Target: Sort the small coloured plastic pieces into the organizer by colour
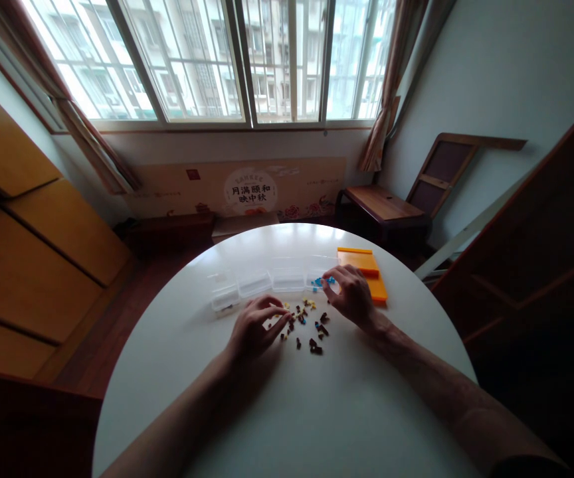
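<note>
Small brown, yellow and blue building-brick pieces point(315, 346) lie scattered on a round white table point(317, 411). My left hand point(254, 325) is at the left side of this pile, thumb and index fingertips drawn close together over it. Anything between them is too small to make out. Farther right, my right hand point(351, 292) reaches over the right-hand compartment of a clear plastic box point(287, 279). Its thumb and index tips nearly meet beside small blue pieces point(317, 283) in that compartment; whether they grip one is unclear.
An orange plastic tray-like piece point(379, 290) lies behind my right hand, partly covered by it. The clear box's left end point(224, 302) has something dark in it. Beyond the table stand a low wooden bench point(386, 202), a printed board point(311, 179) and a window.
</note>
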The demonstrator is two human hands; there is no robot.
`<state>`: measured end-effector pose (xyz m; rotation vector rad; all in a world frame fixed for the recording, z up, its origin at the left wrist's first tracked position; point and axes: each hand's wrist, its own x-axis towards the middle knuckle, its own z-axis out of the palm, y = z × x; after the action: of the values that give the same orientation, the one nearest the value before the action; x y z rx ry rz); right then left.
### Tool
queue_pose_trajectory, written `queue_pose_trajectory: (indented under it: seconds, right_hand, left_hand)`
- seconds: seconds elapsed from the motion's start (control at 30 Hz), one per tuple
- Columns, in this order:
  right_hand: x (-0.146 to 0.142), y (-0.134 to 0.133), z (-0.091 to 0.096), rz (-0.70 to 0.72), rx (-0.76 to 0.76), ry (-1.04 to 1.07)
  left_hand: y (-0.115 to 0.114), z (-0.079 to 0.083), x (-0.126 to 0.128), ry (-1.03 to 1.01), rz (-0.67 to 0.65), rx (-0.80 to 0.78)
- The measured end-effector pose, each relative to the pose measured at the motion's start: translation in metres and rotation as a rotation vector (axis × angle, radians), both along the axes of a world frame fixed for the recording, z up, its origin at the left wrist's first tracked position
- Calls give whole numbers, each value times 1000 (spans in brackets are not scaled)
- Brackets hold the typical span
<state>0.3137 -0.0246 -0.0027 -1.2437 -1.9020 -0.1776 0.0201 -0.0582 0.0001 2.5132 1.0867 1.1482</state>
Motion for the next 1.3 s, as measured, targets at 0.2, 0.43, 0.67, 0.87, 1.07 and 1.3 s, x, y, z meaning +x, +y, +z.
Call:
queue_pose_trajectory:
  seconds: [0.2,0.43,0.67,0.87,1.07,1.3]
  right_hand:
    - [0,2,-4,79,-72,-19]
    - [-19,-19,7,626,-144,-150]
    - [-25,-30,11,551,-204,-100]
    - [-25,-35,15,495,-225,-92]
    - [-24,-35,16,498,-227,-94]
    - [-24,-31,16,548,-214,-122]
  left_hand:
    - [0,-1,0,38,0,-5]
    - [-4,6,-2,114,-13,-15]
    - [-5,8,-2,124,-33,-21]
    - [-2,5,-1,142,-29,-13]
    - [-1,6,0,142,41,17]
    - [2,2,0,190,31,-6]
